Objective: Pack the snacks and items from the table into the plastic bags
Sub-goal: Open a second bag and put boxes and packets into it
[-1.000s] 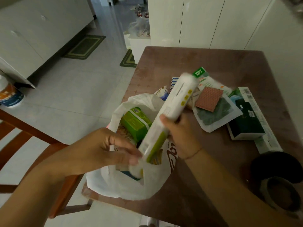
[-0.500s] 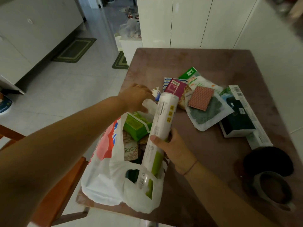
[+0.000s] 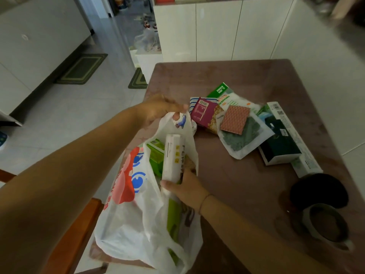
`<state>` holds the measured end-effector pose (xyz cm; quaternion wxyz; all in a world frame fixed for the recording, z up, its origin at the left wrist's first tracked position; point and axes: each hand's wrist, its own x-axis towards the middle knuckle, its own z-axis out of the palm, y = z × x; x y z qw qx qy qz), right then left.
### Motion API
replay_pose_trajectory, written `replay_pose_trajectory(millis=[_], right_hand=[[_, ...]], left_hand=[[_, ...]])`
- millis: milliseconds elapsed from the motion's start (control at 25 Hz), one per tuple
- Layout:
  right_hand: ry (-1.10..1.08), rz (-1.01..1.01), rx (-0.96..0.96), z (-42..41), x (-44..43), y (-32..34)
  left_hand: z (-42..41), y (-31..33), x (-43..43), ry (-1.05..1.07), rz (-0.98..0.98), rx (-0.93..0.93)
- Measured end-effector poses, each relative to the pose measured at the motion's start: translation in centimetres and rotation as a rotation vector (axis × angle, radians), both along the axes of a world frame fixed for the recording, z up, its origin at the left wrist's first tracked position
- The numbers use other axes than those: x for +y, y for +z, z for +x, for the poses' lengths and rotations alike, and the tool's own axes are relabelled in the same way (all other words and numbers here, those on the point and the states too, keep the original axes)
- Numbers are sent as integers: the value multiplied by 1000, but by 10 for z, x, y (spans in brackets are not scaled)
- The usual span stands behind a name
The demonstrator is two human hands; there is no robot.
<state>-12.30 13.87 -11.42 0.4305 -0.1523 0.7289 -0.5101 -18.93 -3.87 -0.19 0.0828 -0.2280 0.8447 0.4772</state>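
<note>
A white plastic bag [image 3: 126, 224] with a red and blue print lies at the near left edge of the brown table [image 3: 246, 184]. My left hand [image 3: 158, 109] pinches the bag's far handle and lifts it. My right hand [image 3: 183, 188] grips a long white and green roll [image 3: 172, 157] that stands partly inside the bag. A green box [image 3: 156, 157] sits in the bag beside the roll. Several packets remain on the table: a maroon snack pack [image 3: 203, 113], an orange pad [image 3: 235, 119] on a clear pouch [image 3: 241, 137], and a dark green box [image 3: 280, 141].
A long white box [image 3: 294, 137] lies along the table's right side. A dark round lid [image 3: 319, 194] and a grey cup [image 3: 327, 226] stand at the near right. A wooden chair [image 3: 79, 234] is below the bag. White cabinets [image 3: 217, 30] stand beyond the table.
My left hand moved from the bag's near side to its far handle and raised it. My right hand lowered the roll deeper into the bag.
</note>
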Motion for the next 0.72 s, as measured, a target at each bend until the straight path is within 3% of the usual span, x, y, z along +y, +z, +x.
replay_pose_trajectory(millis=[200, 320, 440, 520, 560, 640, 720], right_hand=[[16, 243, 267, -16, -13, -17], [92, 207, 307, -15, 0, -26], [57, 99, 260, -16, 10, -29], [39, 63, 245, -14, 11, -27], [44, 58, 248, -12, 10, -27], [101, 69, 263, -7, 8, -25], [152, 46, 252, -4, 4, -25]], left_hand=[[15, 7, 8, 55, 15, 54], [24, -4, 11, 72, -3, 43], [40, -27, 19, 93, -365, -3], [65, -43, 27, 121, -656, -151], [80, -53, 29, 100, -704, -241], [105, -67, 30, 52, -595, -403], [120, -73, 23, 79, -447, -373]])
